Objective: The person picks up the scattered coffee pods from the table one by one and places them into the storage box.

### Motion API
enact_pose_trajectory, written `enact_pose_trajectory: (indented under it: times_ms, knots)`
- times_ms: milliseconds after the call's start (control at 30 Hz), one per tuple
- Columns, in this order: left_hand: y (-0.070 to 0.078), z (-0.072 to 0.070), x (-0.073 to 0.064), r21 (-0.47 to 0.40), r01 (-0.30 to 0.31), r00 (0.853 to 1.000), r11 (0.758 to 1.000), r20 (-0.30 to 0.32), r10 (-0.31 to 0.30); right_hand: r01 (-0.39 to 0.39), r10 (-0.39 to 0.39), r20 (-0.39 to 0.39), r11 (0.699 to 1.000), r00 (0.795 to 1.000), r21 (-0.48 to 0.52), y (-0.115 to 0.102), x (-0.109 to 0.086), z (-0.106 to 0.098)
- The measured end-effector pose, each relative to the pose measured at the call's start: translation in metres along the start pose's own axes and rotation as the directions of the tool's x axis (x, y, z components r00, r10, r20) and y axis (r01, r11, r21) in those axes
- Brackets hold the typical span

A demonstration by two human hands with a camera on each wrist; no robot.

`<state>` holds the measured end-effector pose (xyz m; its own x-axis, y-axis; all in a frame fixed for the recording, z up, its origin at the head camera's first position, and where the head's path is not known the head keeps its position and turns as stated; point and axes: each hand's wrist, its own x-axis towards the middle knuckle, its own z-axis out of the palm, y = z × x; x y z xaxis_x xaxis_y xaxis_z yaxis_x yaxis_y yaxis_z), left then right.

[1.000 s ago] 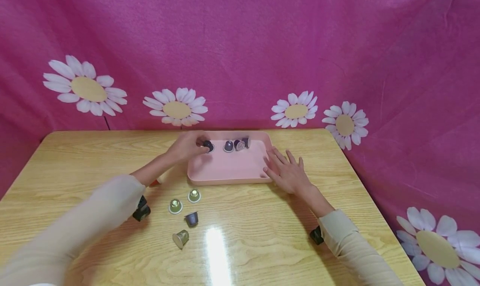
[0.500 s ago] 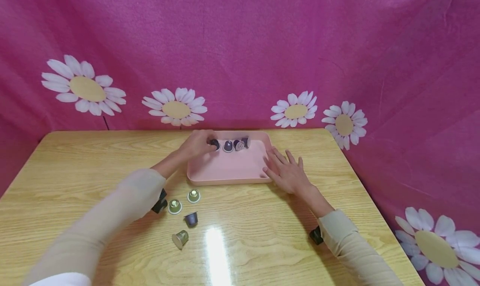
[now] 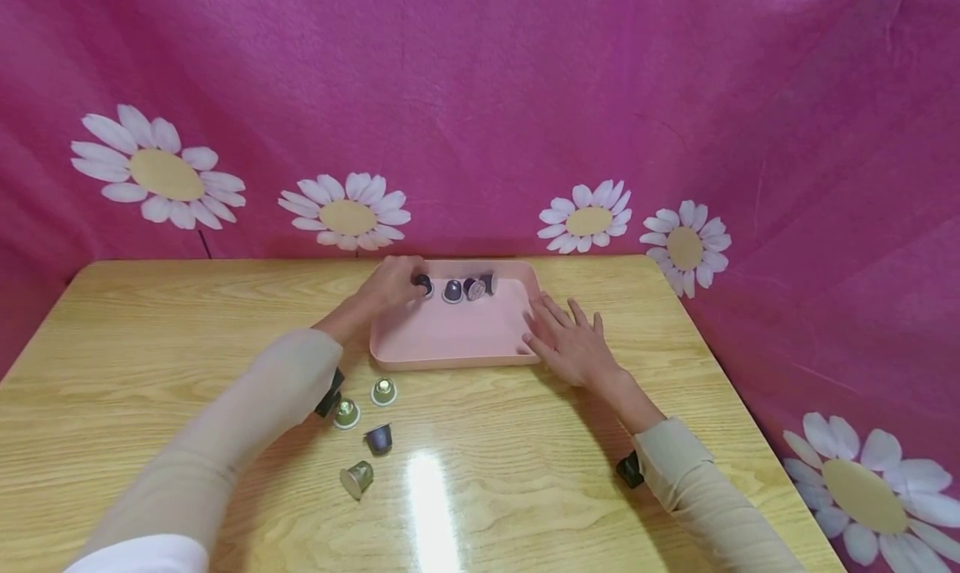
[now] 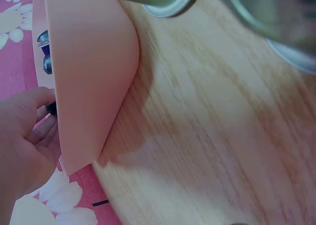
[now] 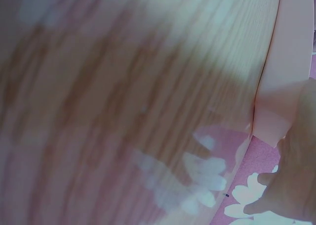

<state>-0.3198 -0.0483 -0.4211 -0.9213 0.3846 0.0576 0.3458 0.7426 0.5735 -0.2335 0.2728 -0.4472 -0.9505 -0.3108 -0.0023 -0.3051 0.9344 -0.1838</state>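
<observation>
My left hand (image 3: 388, 285) reaches over the left end of a shallow pink tray (image 3: 457, 335). Its fingers and thumb pinch a black coffee capsule (image 3: 424, 285) down at the tray's floor by the back wall; in the left wrist view the tray's side hides most of this capsule (image 4: 51, 108). To its right in the same row stand a dark upright capsule (image 3: 453, 291), a tilted one (image 3: 473, 289) with its lid showing, and a third (image 3: 489, 283) on its side. My right hand (image 3: 576, 348) lies with fingers spread at the tray's right rim.
In front of the tray, on the wooden table (image 3: 525, 473), are two green-gold capsules (image 3: 384, 391) standing on their rims, a dark purple capsule (image 3: 378, 439) and a gold one (image 3: 357, 479) lying tipped. A pink daisy-print cloth (image 3: 480, 114) hangs behind the table.
My left hand has slid the black capsule rightward, closer to the row in the tray. My left forearm now covers the small orange-red thing seen earlier beneath it. The right hand stays put.
</observation>
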Motion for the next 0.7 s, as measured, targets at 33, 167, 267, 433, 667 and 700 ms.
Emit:
enact_pose_trajectory:
  times_ms: [33, 167, 267, 433, 667, 700]
  knots:
    - [0.0, 0.0, 0.001, -0.001, 0.005, 1.0, 1.0, 0.004, -0.005, 0.0, 0.0, -0.001, 1.0, 1.0, -0.001, 0.0, 0.0, 0.0]
    - [-0.002, 0.002, 0.005, 0.012, 0.016, 1.0, 1.0, 0.011, -0.016, 0.0, 0.0, 0.003, 1.0, 1.0, -0.005, 0.001, 0.001, 0.0]
    - [-0.003, 0.003, 0.007, 0.024, 0.023, 1.0, 0.999, 0.021, -0.024, -0.001, 0.001, 0.005, 1.0, 1.0, -0.01, 0.001, 0.001, 0.001]
    - [-0.003, 0.006, 0.01, 0.037, 0.034, 0.999, 0.999, 0.031, -0.035, -0.001, 0.001, 0.006, 1.0, 1.0, -0.009, 0.001, 0.001, 0.001]
    - [-0.001, 0.011, 0.011, 0.157, -0.011, 1.0, 0.987, 0.005, 0.011, 0.0, 0.0, 0.01, 1.0, 1.0, -0.004, 0.001, 0.0, 0.0]
    - [0.0, 0.011, 0.011, 0.163, -0.013, 1.0, 0.987, 0.0, 0.014, 0.001, -0.001, 0.009, 1.0, 1.0, -0.005, 0.001, 0.0, 0.0]
